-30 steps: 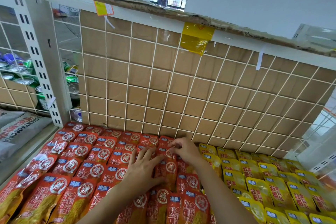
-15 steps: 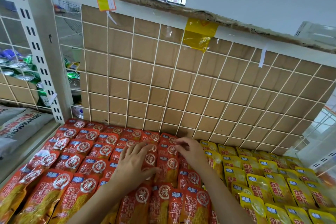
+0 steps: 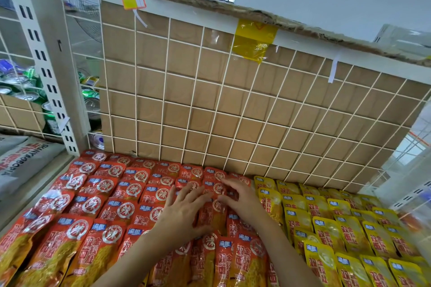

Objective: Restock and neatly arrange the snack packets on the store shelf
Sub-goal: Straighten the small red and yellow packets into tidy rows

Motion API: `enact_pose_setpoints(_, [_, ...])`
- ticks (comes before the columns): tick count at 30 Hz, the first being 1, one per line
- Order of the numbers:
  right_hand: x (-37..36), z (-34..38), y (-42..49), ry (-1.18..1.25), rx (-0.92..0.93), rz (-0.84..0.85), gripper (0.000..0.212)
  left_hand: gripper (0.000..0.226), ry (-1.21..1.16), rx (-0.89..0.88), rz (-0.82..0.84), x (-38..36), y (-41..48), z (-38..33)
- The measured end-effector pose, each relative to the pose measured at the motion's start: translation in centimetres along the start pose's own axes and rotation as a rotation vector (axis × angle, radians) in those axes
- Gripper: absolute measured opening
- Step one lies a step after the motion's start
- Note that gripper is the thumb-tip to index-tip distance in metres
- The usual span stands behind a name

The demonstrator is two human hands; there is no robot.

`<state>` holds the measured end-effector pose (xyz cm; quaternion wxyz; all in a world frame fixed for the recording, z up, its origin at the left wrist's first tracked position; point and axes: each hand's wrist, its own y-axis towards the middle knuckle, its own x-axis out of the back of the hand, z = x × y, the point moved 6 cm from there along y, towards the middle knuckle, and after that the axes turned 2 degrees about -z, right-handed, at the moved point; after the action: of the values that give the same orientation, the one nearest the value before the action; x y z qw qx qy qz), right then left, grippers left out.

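Observation:
Red snack packets (image 3: 109, 198) lie in overlapping rows across the left and middle of the shelf. Yellow snack packets (image 3: 338, 223) fill the right side in the same way. My left hand (image 3: 184, 209) rests flat on the red packets near the middle, fingers spread and pointing to the back. My right hand (image 3: 240, 196) lies beside it, fingers pressing on red packets in the rearmost rows, close to the border with the yellow ones. Neither hand lifts a packet.
A white wire grid backed with cardboard (image 3: 233, 105) rises behind the packets. A white slotted upright (image 3: 46, 72) stands at the left, with drink cans (image 3: 91, 98) behind it. Grey sacks (image 3: 23, 163) lie at the far left. A wire side panel (image 3: 408, 170) closes the right end.
Both hands have slid a little toward the back of the shelf over the red packets. My left hand has moved closer to my right hand.

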<state>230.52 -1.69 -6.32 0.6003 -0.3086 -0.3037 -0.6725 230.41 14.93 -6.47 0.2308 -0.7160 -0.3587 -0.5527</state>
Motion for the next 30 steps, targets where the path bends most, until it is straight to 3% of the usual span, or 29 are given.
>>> enact_pose_setpoints(5, [0.1, 0.1, 0.1, -0.022, -0.007, -0.018, 0.052, 0.118, 0.024, -0.026, 0.014, -0.3, 0.4, -0.2])
enact_pose_setpoints(20, [0.0, 0.6, 0.2, -0.115, -0.021, -0.031, 0.046, 0.122, 0.014, -0.008, -0.002, -0.6, 0.7, -0.1])
enact_pose_setpoints(26, [0.2, 1.0, 0.1, -0.066, -0.004, -0.017, 0.043, 0.066, 0.039, 0.03, 0.022, -0.4, 0.5, -0.1])
enact_pose_setpoints(30, [0.2, 1.1, 0.0, -0.055, -0.012, -0.002, 0.044, 0.063, 0.069, 0.072, 0.015, -0.1, 0.3, 0.1])
